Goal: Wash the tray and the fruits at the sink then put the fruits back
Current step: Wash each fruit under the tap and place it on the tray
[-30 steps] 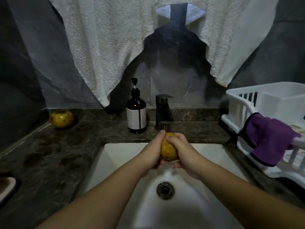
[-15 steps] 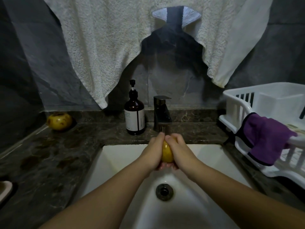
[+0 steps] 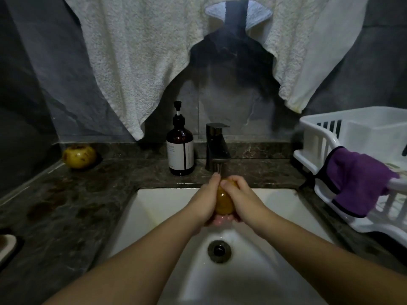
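Observation:
A yellow fruit [image 3: 223, 200] is held over the white sink [image 3: 163, 208], right under the dark faucet [image 3: 217, 148], where a thin stream of water runs. My left hand [image 3: 203, 202] grips its left side and my right hand [image 3: 242, 200] curls round its right side, so only a strip of the fruit shows between them. A second yellow fruit [image 3: 78, 156] with brown spots lies on the dark counter at the far left. The corner of a pale tray [image 3: 6, 244] shows at the left edge.
A brown pump bottle [image 3: 180, 148] stands left of the faucet. A white dish rack [image 3: 352, 150] with a purple cloth [image 3: 354, 181] draped over its rim fills the right counter. A white towel [image 3: 136, 53] hangs on the wall above. The drain [image 3: 219, 249] lies below my hands.
My hands have turned around the fruit under the running water, closing over more of it. The view has shifted slightly; the other fruit has stayed put.

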### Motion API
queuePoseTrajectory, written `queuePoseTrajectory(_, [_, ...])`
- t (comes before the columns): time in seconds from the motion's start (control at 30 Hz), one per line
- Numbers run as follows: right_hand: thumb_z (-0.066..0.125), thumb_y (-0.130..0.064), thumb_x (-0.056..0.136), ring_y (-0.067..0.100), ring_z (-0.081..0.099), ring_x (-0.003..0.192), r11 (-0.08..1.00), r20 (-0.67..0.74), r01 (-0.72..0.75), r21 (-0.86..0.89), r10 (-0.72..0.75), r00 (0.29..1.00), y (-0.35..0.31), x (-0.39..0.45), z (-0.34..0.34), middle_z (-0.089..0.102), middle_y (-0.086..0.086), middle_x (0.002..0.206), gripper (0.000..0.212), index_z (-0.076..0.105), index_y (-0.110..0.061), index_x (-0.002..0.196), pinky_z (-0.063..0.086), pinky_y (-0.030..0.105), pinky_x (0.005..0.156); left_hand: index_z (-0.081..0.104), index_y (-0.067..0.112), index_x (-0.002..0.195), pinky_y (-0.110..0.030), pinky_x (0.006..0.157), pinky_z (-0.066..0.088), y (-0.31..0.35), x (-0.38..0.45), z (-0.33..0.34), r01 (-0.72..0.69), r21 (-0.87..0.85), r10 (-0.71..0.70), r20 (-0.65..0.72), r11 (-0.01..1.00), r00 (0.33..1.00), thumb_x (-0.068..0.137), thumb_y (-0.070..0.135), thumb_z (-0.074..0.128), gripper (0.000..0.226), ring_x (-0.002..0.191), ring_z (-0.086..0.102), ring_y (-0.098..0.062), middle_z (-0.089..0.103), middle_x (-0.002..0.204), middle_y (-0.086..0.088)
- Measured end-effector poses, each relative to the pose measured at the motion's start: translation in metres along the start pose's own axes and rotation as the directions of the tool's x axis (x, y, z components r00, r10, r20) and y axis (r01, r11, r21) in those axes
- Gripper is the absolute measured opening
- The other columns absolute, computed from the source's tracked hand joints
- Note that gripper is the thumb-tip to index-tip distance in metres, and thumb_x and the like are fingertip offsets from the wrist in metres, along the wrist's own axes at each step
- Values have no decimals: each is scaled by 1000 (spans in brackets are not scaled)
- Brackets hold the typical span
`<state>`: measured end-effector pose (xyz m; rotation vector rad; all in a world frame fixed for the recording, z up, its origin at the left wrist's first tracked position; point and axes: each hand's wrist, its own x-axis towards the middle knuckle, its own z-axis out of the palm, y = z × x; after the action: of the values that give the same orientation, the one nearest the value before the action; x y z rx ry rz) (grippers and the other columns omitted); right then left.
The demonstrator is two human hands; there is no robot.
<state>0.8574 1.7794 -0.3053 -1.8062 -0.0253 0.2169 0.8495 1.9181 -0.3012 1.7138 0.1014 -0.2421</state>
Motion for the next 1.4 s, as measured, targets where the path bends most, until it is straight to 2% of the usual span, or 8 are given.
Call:
queuePoseTrajectory(0.13, [41, -73, 96, 22, 71, 70, 991, 73, -112, 78, 107, 992, -2, 1, 0, 71, 15, 105, 49, 48, -36, 128, 46, 22, 45, 54, 34, 128, -46, 91, 59, -4, 4, -2, -138, 164, 153, -80, 977, 985, 100, 73, 39, 50, 99, 67, -22, 67, 110, -2])
queuePoseTrajectory(0.27, [45, -63, 99, 21, 70, 79, 999, -16, 31, -28, -31, 999, -1, 2, 0, 65, 11, 111, 34, 48, -39, 123, 45, 20, 42, 59, 28, 128, -29, 62, 54, -2, 0, -1, -7, 9, 7, 28, 1000, 1000, 94, 82, 36, 69, 75, 69, -22, 74, 100, -12])
queuePoseTrajectory(0.37, [37, -74, 96, 27, 75, 76, 997, 35, -72, 24, 71, 997, -6, 1, -2, 73, 14, 101, 49, 52, -37, 124, 43, 23, 47, 56, 36, 124, -42, 84, 61, -5, 3, 2, -123, 137, 133, -62, 983, 989, 92, 82, 41, 58, 94, 69, -18, 69, 110, -1])
queuePoseTrajectory(0.5, [43, -61, 100, 16, 67, 86, 991, -60, 64, -116, -71, 996, -5, 1, -5, 66, 3, 106, 30, 57, -41, 117, 45, 25, 55, 56, 39, 121, -31, 60, 58, -1, -2, 5, -12, -13, 12, 22, 1000, 1000, 93, 83, 37, 56, 74, 72, -20, 72, 97, -8])
queuePoseTrajectory(0.97, [34, -63, 102, 21, 67, 85, 990, -43, 56, -129, -62, 997, -8, -1, 4, 63, 5, 111, 32, 51, -43, 120, 50, 25, 49, 55, 30, 126, -29, 50, 53, 0, -4, 2, -20, -6, 20, -1, 1000, 1000, 92, 82, 41, 63, 65, 71, -23, 71, 100, -14])
queuePoseTrajectory(1.1, [27, -73, 99, 20, 66, 63, 994, 12, -97, -47, 97, 995, -12, -2, 7, 70, 14, 94, 53, 51, -35, 127, 41, 23, 45, 56, 35, 117, -39, 67, 63, -3, -1, 4, -104, 153, 127, -148, 983, 981, 86, 86, 43, 61, 88, 73, -24, 70, 105, -5])
queuePoseTrajectory(1.23, [35, -59, 104, 17, 68, 84, 986, -37, 72, -148, -78, 996, -13, -3, 8, 63, 5, 111, 30, 50, -41, 123, 51, 28, 55, 56, 28, 126, -30, 53, 53, 1, -5, 0, 18, -27, -18, -22, 999, 1000, 91, 83, 40, 67, 67, 70, -24, 73, 90, -13])
queuePoseTrajectory(1.4, [27, -74, 98, 19, 64, 53, 973, 43, -225, -51, 227, 973, -20, -3, 8, 75, 23, 96, 57, 43, -34, 135, 38, 22, 48, 57, 33, 128, -38, 72, 63, -6, -1, 0, -40, 104, 55, -142, 994, 988, 94, 79, 42, 59, 94, 72, -24, 69, 111, -4])
